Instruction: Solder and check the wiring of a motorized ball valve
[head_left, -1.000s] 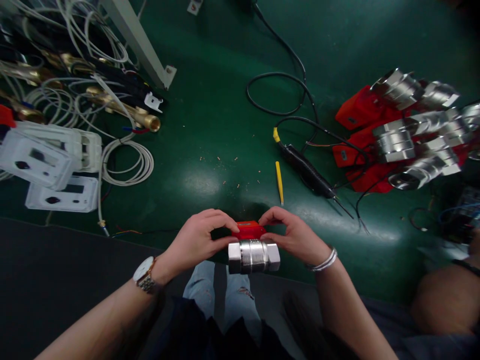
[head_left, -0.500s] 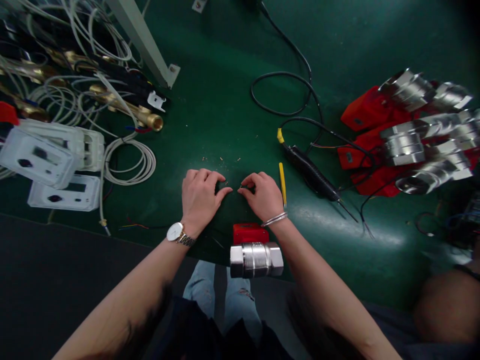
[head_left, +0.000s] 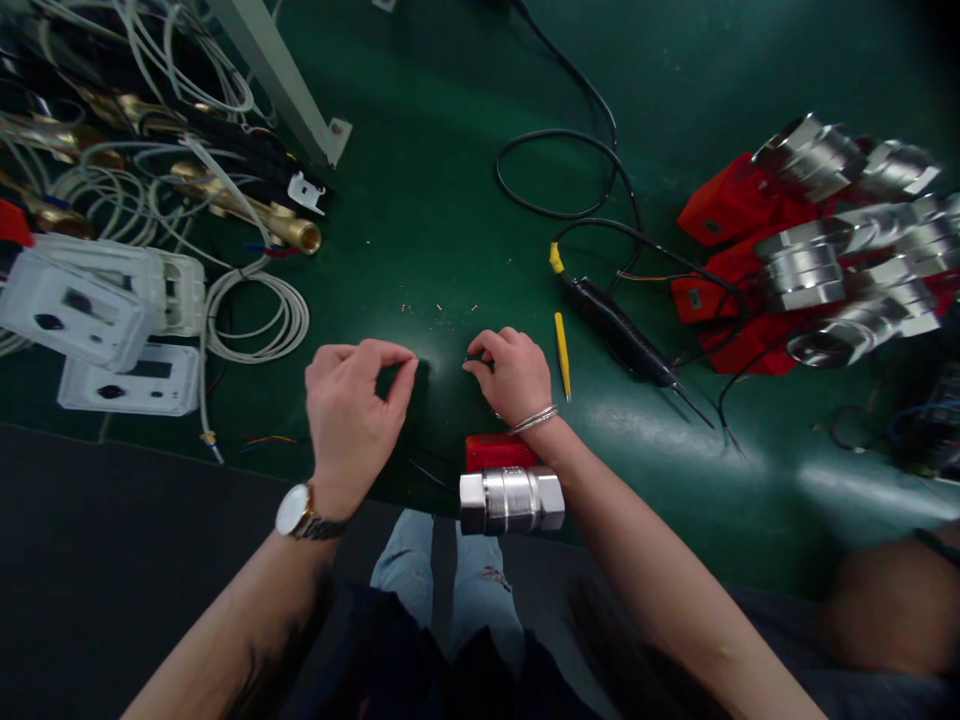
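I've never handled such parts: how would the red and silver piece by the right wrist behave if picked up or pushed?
The red and silver piece probably feels heavy, since its metal body looks thick. That shiny surface may slip, though the flat-sided ends should discourage rolling. Near the edge of the green table, it might fall if pushed.

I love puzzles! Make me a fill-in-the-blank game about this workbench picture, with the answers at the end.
1. On the wrist of the left hand is a ____.
2. The tweezers lie to the ____ of the right hand.
3. The box beside the nearest metal valve is coloured ____.
4. The tabletop is coloured ____.

Missing words: watch; right; red; green.
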